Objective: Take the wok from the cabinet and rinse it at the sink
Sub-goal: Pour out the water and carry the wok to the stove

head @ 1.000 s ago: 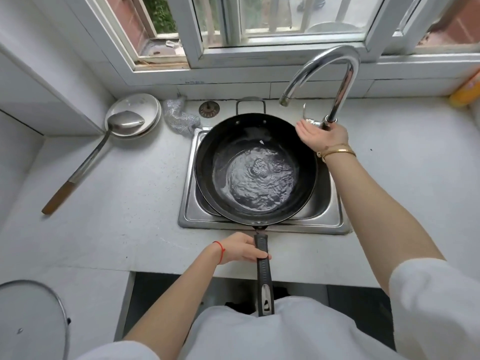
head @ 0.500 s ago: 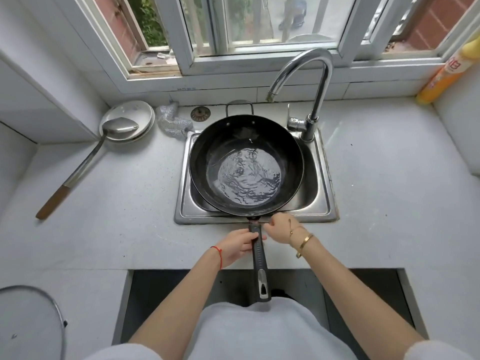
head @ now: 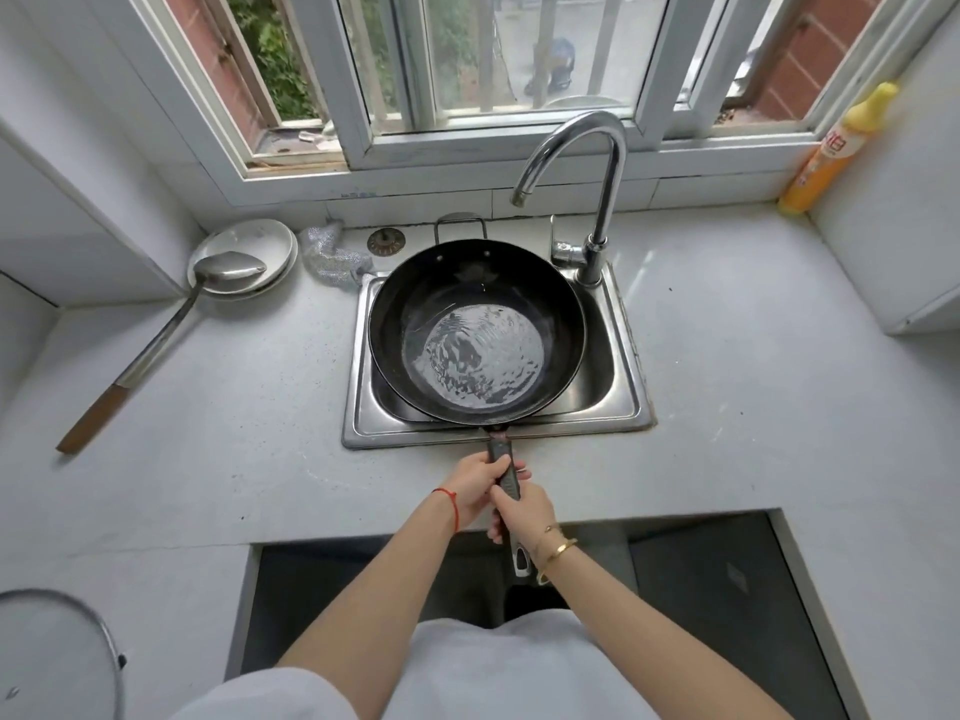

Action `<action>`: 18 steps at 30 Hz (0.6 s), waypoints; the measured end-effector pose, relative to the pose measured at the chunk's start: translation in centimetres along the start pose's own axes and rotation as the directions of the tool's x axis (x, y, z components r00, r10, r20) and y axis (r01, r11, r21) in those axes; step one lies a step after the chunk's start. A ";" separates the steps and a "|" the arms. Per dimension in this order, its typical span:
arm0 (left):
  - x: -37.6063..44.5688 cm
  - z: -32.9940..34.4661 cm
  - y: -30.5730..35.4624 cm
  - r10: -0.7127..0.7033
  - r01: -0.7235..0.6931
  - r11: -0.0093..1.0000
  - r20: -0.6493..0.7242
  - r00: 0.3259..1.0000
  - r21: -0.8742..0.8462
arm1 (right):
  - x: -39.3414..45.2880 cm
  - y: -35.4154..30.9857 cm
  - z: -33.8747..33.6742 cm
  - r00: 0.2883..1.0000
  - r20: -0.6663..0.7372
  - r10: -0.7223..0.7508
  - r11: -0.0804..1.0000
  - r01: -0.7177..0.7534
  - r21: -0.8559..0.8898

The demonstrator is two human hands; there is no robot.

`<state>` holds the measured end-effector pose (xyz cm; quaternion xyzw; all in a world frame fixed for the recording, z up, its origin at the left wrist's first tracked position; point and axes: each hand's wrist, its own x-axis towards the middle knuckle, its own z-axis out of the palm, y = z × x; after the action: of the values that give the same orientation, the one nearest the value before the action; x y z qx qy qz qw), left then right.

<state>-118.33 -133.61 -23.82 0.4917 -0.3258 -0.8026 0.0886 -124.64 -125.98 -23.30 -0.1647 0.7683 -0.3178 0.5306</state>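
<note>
A black wok (head: 415, 304) rests over the steel sink (head: 618, 407), with a rippling pool of water in its bottom. Its long dark handle (head: 500, 452) points toward me across the counter. My left hand (head: 475, 488) grips the handle near the sink's front edge. My right hand (head: 519, 511) is closed on the same handle just behind the left. The chrome tap (head: 597, 163) arches over the wok's far right side, and no water runs from its spout.
A long metal ladle (head: 156, 340) lies on a white plate (head: 260, 241) at the back left. A steel scourer (head: 332, 257) and a drain plug (head: 385, 241) sit behind the sink. An orange bottle (head: 831, 153) stands far right. A glass lid (head: 52, 657) is at lower left.
My right hand left the tap lever and came down onto the wok handle behind my left hand. The water in the wok has calmed into ripples.
</note>
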 end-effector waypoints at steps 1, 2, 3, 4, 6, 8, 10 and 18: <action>-0.1 0.1 0.0 0.009 -0.009 1.000 -0.007 1.000 0.007 | -0.1 0.2 0.4 0.998 -0.056 -0.031 0.999 0.029 -0.038; -0.1 0.2 0.0 0.021 -0.021 1.000 -0.015 1.000 0.004 | -0.4 0.1 0.7 0.992 -0.110 -0.059 0.996 0.052 -0.066; -0.3 0.3 0.1 0.032 -0.032 0.999 -0.021 0.999 -0.005 | -0.5 0.0 0.9 0.985 -0.153 -0.081 0.994 0.068 -0.085; -0.4 0.4 0.1 0.042 -0.043 0.999 -0.027 0.999 -0.019 | -0.5 0.1 1.0 0.978 -0.184 -0.097 0.992 0.081 -0.096; -0.5 0.7 0.0 0.057 -0.058 0.998 -0.024 0.998 -0.040 | -0.8 0.0 0.9 0.966 -0.218 -0.135 0.986 0.110 -0.123; -0.8 0.9 0.0 0.070 -0.071 0.996 -0.011 0.997 -0.054 | -1.0 0.1 0.7 0.958 -0.228 -0.171 0.979 0.139 -0.151; -1.0 1.2 0.1 0.085 -0.085 0.993 -0.001 0.996 -0.084 | -1.1 0.1 0.4 0.948 -0.245 -0.203 0.969 0.158 -0.190; -1.8 1.7 0.4 0.119 -0.111 0.984 0.047 0.992 -0.141 | -1.7 0.1 -0.4 0.917 -0.257 -0.306 0.909 0.202 -0.365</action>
<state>-118.99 -132.35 -21.75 0.4424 -0.2995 -0.8301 0.1597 -124.32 -124.81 -22.06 -0.2995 0.8555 -0.2732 0.3223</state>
